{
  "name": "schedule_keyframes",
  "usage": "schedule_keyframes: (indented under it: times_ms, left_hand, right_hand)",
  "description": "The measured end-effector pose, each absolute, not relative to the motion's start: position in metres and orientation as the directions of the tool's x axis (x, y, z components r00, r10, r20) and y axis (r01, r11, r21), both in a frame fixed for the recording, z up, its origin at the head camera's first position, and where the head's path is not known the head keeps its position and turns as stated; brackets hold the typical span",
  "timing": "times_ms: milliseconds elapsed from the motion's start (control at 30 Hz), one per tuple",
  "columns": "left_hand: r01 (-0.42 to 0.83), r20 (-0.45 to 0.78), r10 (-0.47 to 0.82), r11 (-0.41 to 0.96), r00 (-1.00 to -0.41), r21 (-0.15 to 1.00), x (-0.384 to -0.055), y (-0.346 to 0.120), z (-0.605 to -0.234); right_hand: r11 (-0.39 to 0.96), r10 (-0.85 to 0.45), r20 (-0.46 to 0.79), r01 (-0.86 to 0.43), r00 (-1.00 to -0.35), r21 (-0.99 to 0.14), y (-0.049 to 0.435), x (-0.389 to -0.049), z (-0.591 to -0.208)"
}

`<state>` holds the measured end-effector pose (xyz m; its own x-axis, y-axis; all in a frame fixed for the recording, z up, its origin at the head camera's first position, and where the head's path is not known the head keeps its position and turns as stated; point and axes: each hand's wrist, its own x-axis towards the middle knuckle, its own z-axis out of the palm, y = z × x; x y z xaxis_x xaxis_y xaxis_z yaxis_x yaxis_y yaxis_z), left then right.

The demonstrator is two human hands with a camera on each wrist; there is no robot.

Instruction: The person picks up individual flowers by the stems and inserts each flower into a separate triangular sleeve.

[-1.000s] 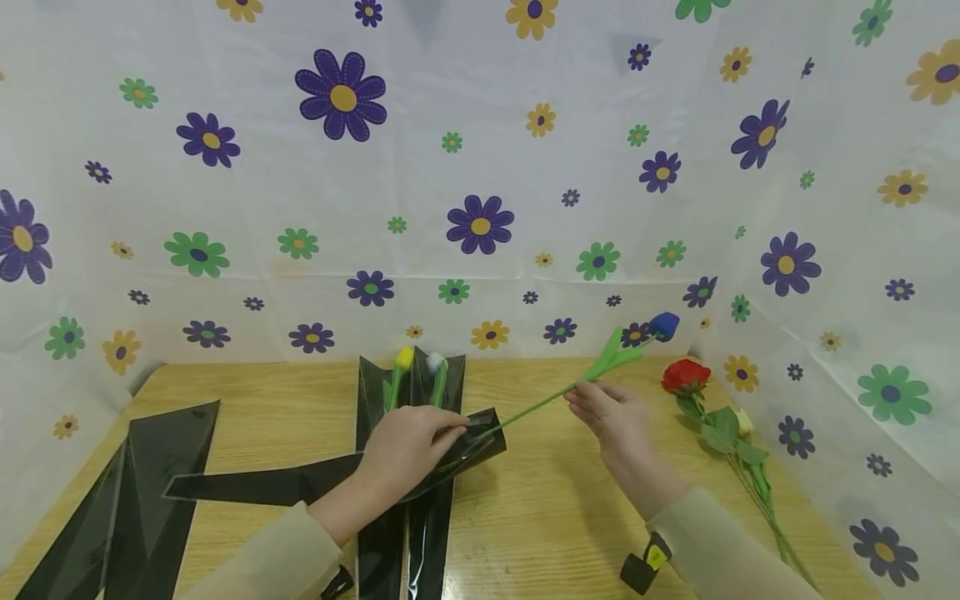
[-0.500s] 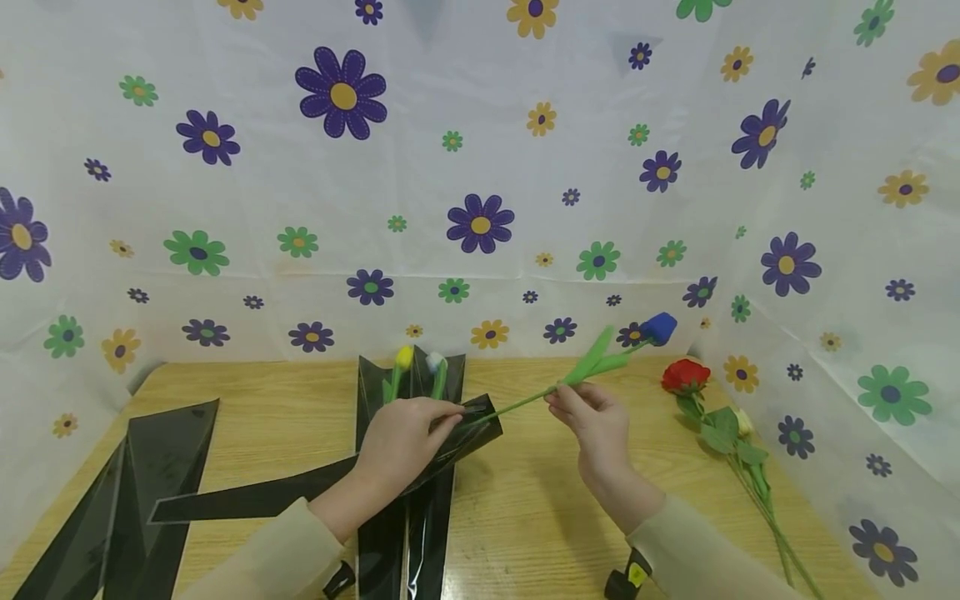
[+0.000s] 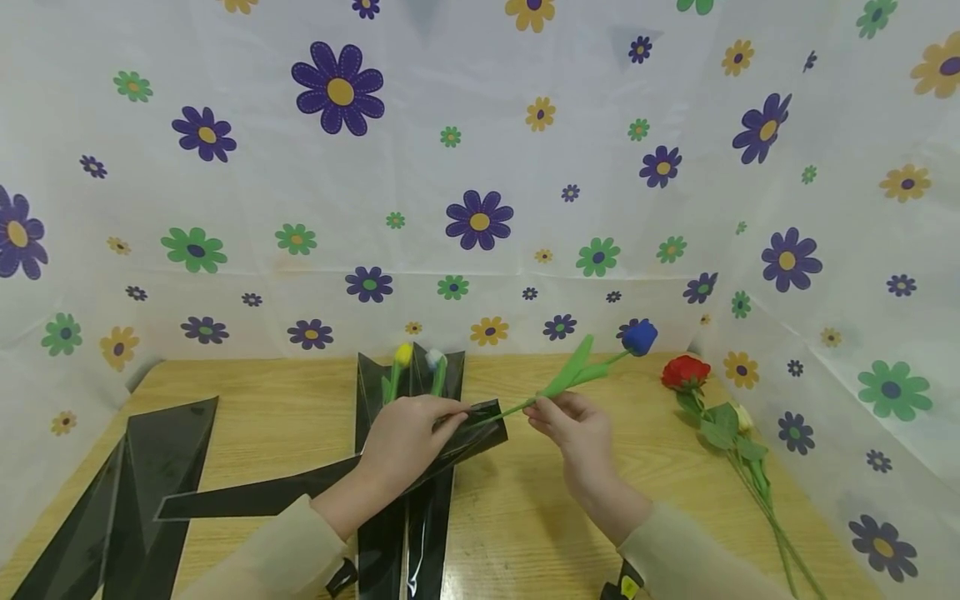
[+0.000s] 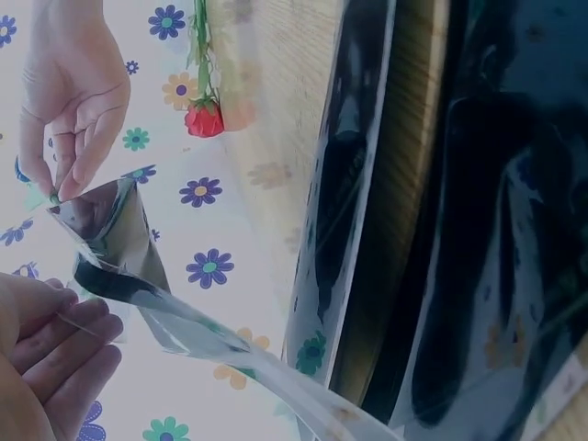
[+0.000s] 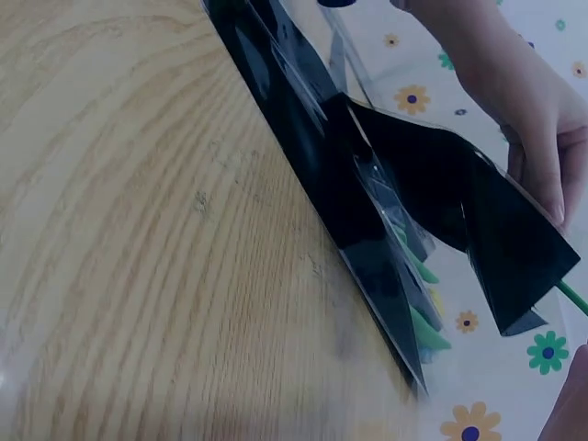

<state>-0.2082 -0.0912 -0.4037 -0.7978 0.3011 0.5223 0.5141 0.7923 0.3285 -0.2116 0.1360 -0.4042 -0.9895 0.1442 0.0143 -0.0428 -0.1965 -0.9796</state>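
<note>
Above the table (image 3: 525, 517), the right hand (image 3: 581, 446) is pinching a blue flower (image 3: 564, 377) just under its leaves, fingertips nearly together. The flower is showing a deep-blue, cupped head, long pointed green leaves and a slim green stem, which is slanting down and disappearing at the flared end of a glossy black wrapping (image 3: 477, 437). The left hand (image 3: 408, 437) is pinching the wrapping's edge between thumb and fingers.

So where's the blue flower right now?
In the head view, the blue flower is right of centre, just left of the red rose; the right hand pinches its stem, which runs into the black wrapper held by the left hand.
</note>
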Motion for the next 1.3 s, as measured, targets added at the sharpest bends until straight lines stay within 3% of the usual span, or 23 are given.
schedule_keyframes:
  times_ms: [467,767,1300]
  left_hand:
    - [0.526,0.520,0.306,0.775,-0.797,0.350,-0.205,-0.089,-0.400]
    - [0.553,0.565,0.307,0.763,-0.766,0.334,-0.206,-0.086,-0.397]
    - [0.611,0.614,0.334,0.724,-0.715,0.319,-0.202,-0.078,-0.394]
  right_hand:
    - [-0.265,0.174,0.036,-0.082,-0.984,-0.961,0.137,-0.215,-0.392]
    - [-0.194,0.043,-0.009,0.000,-0.999,-0.981,0.129,-0.206,-0.403]
    - [0.161,-0.254,-0.003,-0.039,-0.967,-0.986,0.132,-0.207,-0.405]
